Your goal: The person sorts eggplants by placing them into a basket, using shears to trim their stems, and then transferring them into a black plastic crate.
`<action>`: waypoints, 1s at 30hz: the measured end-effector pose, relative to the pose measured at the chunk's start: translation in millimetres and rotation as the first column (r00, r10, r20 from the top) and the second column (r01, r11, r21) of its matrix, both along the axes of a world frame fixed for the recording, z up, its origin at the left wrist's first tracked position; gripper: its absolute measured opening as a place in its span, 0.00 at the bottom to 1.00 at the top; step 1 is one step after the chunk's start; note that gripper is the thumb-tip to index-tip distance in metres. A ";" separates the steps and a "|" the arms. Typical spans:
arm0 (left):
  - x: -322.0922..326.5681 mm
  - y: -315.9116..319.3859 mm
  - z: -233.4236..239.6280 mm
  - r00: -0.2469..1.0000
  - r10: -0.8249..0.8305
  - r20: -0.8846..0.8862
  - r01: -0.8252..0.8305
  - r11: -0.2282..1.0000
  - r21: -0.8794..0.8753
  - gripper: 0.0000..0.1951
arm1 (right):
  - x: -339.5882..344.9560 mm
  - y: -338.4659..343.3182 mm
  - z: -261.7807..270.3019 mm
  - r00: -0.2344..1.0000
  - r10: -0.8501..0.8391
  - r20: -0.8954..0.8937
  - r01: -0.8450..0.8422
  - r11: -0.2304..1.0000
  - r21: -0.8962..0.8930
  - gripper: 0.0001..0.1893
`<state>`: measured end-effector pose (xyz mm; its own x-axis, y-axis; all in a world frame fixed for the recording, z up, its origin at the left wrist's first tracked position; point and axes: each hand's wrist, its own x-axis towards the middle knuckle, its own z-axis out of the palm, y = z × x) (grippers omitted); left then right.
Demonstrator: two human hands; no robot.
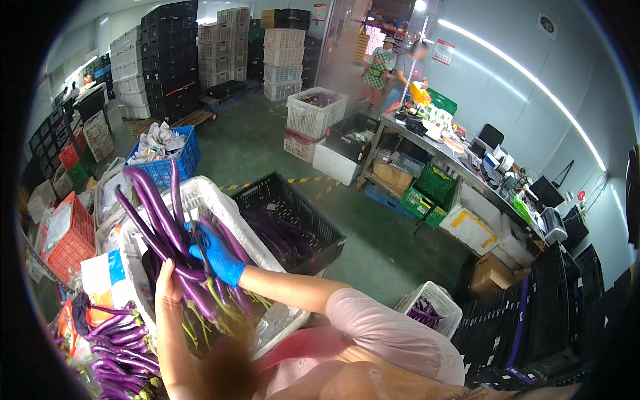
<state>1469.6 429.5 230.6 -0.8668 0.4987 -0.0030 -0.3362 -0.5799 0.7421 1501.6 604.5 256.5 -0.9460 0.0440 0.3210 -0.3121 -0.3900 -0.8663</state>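
My left hand [169, 284], bare, grips several long purple eggplants [152, 212] from below, near their lower ends. My right hand [216, 254], in a blue glove, is closed around a thin dark tool [200, 240], whose kind I cannot tell, and lies against the bunch. Both hands are over a white plastic crate [272, 250] with a pale liner. More eggplants lie in it, their green stems towards me. Beyond its right side, a black crate [327, 247] holds more eggplants. At the lower left lies a pile of eggplants [125, 350].
A blue crate [187, 155] with crumpled plastic and a red crate [80, 240] stand at the left. Ahead are a white crate of eggplants [312, 117] and tall crate stacks [170, 65]. A cluttered metal workbench [440, 145] runs along the right; two people stand beyond its far end.
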 end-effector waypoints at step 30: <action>50.1 49.6 64.6 0.998 0.001 -0.069 0.000 1.000 0.017 0.30 | 48.1 37.9 72.9 0.975 0.023 -0.222 0.103 0.835 0.540 0.33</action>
<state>1519.8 479.1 295.2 -0.8647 0.4980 0.0653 -0.2846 -0.5928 0.7534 1549.6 642.4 329.5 -0.8538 -0.1617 0.4948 -0.5164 0.1432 -0.8443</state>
